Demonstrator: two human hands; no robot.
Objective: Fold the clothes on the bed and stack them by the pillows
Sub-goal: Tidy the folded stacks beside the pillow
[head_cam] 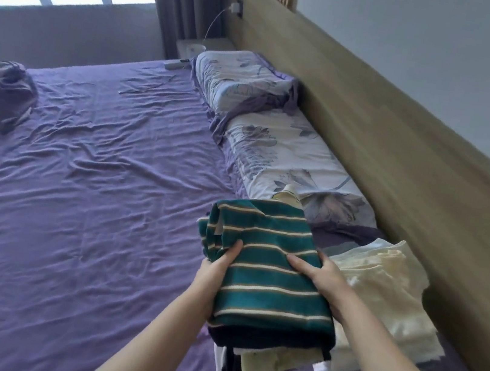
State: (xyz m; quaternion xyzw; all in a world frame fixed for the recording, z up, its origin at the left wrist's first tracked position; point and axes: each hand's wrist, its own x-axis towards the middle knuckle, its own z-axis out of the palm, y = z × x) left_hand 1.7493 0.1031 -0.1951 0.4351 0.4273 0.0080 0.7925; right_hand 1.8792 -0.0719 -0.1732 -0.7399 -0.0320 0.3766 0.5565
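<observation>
while both hands grip it, the folded green striped shirt [269, 271] sits atop a pile of clothes [268, 360] on the purple bed [72, 223]. left hand [213, 279] clasps its left edge, right hand [326, 280] its right; cream garments [381, 288] lie just beside, near the floral pillows [286, 156].

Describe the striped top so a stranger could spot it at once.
Follow the wooden headboard down past the floral pillows to the near end of the purple bed. Both hands, left hand and right hand, grip the striped top, the only teal, cream-striped garment, beside a cream stack.
</observation>
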